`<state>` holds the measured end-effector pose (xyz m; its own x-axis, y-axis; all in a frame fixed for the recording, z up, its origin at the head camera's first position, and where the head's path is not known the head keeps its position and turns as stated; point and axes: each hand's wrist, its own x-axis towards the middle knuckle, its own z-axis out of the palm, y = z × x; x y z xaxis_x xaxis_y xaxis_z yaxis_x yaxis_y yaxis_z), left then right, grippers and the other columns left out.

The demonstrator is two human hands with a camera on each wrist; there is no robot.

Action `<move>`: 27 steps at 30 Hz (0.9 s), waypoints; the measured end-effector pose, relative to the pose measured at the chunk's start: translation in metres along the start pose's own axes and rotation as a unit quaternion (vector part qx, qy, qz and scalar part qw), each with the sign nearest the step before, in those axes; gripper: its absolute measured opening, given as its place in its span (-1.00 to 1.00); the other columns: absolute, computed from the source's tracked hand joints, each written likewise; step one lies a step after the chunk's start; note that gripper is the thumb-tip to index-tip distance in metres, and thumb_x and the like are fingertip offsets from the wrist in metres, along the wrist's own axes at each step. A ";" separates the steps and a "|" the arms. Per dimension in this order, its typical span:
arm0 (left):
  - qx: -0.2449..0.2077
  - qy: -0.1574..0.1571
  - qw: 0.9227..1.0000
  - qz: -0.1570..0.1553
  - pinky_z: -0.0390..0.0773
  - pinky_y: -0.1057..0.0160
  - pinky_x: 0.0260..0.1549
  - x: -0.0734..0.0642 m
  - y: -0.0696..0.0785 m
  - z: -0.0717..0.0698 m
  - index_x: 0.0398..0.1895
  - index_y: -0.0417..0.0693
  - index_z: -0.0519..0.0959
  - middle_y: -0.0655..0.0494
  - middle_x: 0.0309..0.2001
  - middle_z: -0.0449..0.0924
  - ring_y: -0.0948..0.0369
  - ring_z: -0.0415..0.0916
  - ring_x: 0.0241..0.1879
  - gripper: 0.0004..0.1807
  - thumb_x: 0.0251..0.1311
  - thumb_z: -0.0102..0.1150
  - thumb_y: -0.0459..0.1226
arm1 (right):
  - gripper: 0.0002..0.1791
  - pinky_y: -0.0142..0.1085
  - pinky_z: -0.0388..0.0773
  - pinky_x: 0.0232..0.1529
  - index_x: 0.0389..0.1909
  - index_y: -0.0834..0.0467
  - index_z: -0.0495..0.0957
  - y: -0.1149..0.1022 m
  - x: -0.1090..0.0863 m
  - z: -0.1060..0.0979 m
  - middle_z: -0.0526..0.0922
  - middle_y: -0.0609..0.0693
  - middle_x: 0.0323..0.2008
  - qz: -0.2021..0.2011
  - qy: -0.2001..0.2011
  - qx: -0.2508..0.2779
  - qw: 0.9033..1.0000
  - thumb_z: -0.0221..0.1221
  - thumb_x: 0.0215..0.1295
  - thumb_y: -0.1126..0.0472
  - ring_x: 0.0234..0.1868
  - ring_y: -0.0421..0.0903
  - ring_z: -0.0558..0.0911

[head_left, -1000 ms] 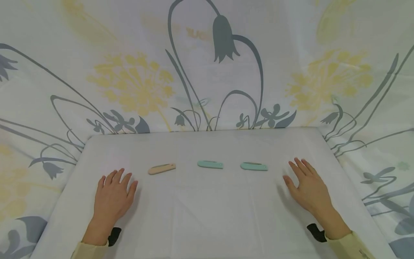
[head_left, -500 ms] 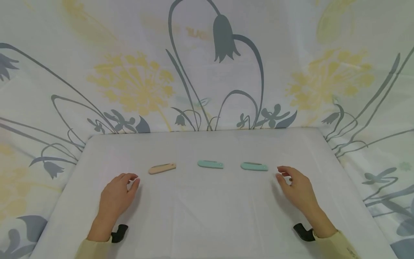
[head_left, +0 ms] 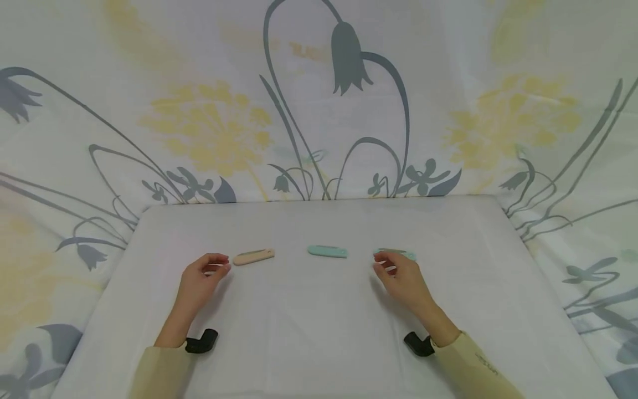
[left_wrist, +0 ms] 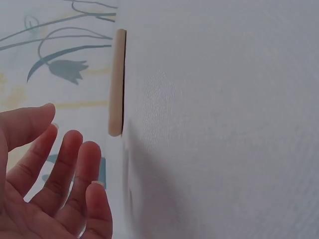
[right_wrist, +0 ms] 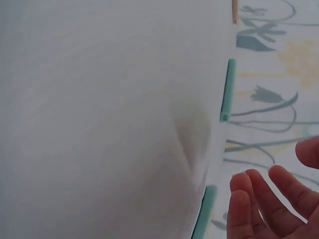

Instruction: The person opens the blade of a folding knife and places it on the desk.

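Note:
Three folded pocket knives lie in a row across the white table. The beige knife (head_left: 254, 256) is at the left, a mint-green knife (head_left: 327, 251) in the middle, and a second mint-green knife (head_left: 410, 255) at the right. My left hand (head_left: 200, 282) is just left of the beige knife, fingers loosely bent and thumb apart from them in the left wrist view. My right hand (head_left: 405, 281) overlaps the right mint-green knife in the head view and hides part of it. Its fingers (right_wrist: 239, 214) are relaxed and hold nothing.
The table (head_left: 309, 332) is covered with white cloth. Behind it and at both sides hangs a curtain (head_left: 299, 111) printed with grey and yellow flowers. A black wrist camera (head_left: 203, 341) sits at the left wrist and another camera (head_left: 418, 344) at the right.
Both hands have moved inward, the left toward the beige knife and the right leftward to the right mint-green knife. Their spread fingers have bent loosely. The knives have stayed put.

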<state>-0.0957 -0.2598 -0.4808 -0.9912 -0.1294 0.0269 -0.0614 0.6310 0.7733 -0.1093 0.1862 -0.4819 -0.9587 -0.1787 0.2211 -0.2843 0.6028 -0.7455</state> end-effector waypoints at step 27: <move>0.001 -0.083 0.994 -0.069 0.31 0.00 0.09 0.021 -0.001 0.005 0.18 -0.27 0.54 -0.20 0.02 0.58 -0.06 0.44 0.07 -0.55 0.28 0.29 -0.24 | -0.72 -0.27 0.60 -0.11 0.05 0.30 0.60 -0.068 0.053 0.103 0.69 0.02 -0.13 -0.028 -0.079 0.128 0.988 0.22 0.38 0.28 -0.13 -0.09 0.66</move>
<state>-0.1167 -0.2595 -0.4837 -0.9791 -0.0875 -0.1835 -0.1978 0.6181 0.7608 -0.1404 0.0556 -0.4840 -0.9237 -0.3378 0.1809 -0.3085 0.3756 -0.8739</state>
